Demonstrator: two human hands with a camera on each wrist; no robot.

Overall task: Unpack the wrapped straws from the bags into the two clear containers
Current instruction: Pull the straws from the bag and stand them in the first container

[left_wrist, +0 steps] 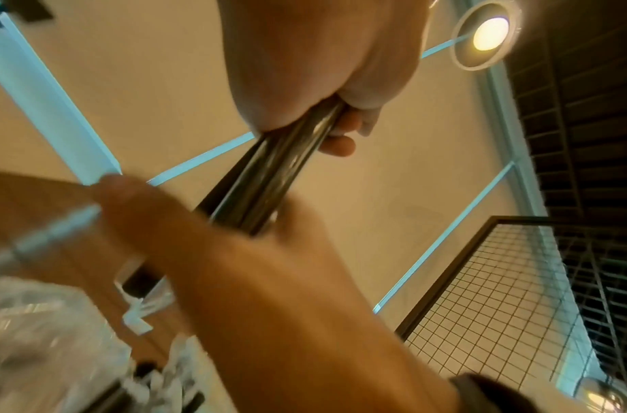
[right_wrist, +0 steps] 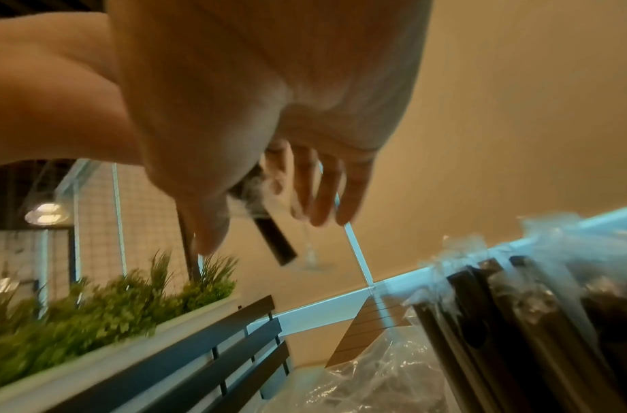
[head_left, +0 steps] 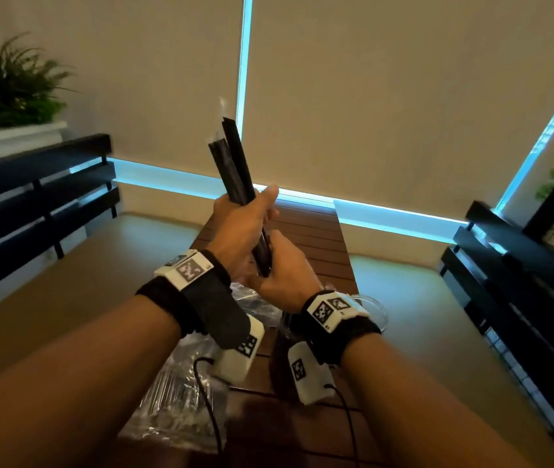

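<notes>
In the head view a bundle of black wrapped straws stands nearly upright above the wooden table. My left hand grips the bundle round its middle, fingers curled, as the left wrist view shows on the straws. My right hand holds the lower end, thumb on one side and fingers on the other; in the right wrist view a straw end sticks out past loosely bent fingers. A clear container with black straws stands under my right wrist, and is seen close as straws. A second clear container shows its rim.
Crumpled clear plastic bags lie on the table's near left, also bags. Dark slatted benches flank the table on both sides. A planter with green plants sits behind the left bench. Cables run from the wrist cameras.
</notes>
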